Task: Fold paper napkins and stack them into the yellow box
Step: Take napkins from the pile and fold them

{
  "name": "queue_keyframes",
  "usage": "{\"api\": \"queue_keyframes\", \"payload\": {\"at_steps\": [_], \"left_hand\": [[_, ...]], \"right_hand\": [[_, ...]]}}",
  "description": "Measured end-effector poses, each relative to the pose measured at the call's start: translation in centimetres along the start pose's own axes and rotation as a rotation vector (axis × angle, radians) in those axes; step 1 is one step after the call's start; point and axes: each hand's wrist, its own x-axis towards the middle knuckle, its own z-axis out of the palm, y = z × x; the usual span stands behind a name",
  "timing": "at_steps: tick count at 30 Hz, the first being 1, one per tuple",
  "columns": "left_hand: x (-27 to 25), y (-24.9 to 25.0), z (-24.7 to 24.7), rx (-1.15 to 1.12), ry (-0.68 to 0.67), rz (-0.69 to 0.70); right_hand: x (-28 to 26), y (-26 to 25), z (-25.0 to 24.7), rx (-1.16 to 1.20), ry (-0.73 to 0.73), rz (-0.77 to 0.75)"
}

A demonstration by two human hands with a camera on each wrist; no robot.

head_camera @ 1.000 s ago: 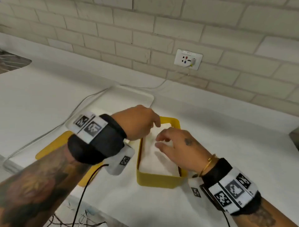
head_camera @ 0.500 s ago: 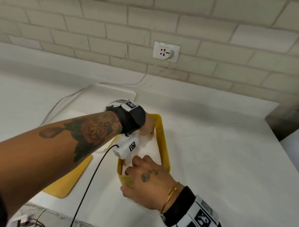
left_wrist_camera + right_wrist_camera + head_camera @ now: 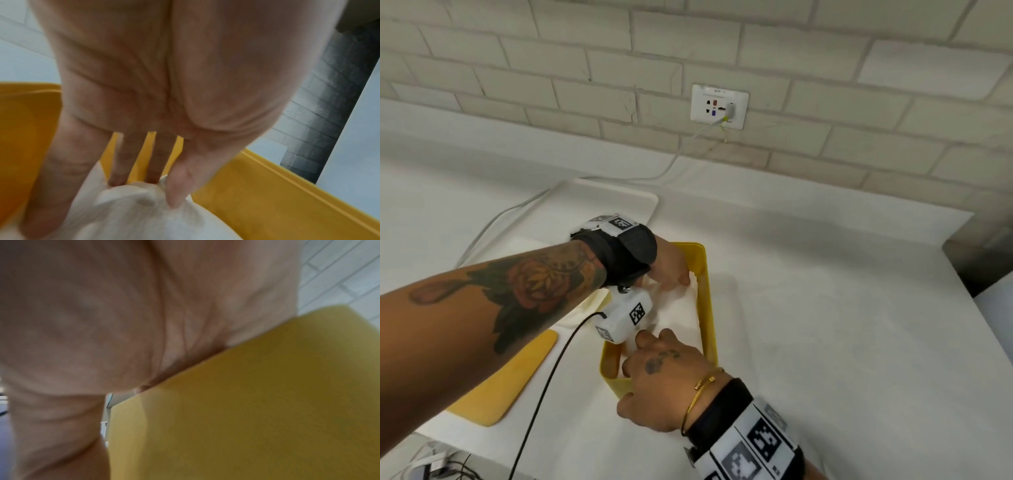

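White counter meets a pale brick wall with socket.

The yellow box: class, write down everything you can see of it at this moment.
The yellow box is a rectangular, open-topped container of what looks like smooth plastic, with upright walls and rounded corners. It stands on the white counter, its long side running away from the person. White napkins lie inside. The left hand reaches in at the far end, fingers straight, pressing the paper; the right hand rests over the near wall.
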Motion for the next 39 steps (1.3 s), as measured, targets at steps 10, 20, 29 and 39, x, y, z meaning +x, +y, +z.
{"api": "queue_keyframes", "payload": {"at_steps": [10,20,29,39], "left_hand": [[-4.8,2.1,-2.3,-0.197,0.351,-0.100],[-4.8,13.7,1.9,-0.418,0.454,0.071],[0.1,18.2,7.7,-0.297,0.202,-0.143],[-0.2,18.1,8.2,-0.298,0.216,-0.153]], "right_hand": [[-8.8,6.8,-4.5,0.373,0.342,-0.217],[-7.1,26.3,-6.2,0.677,0.477,0.480],[-1.0,27.4,-3.2,0.525,0.391,0.630],[-0.4,27.7,-4.0,0.541,0.469,0.579]]}}
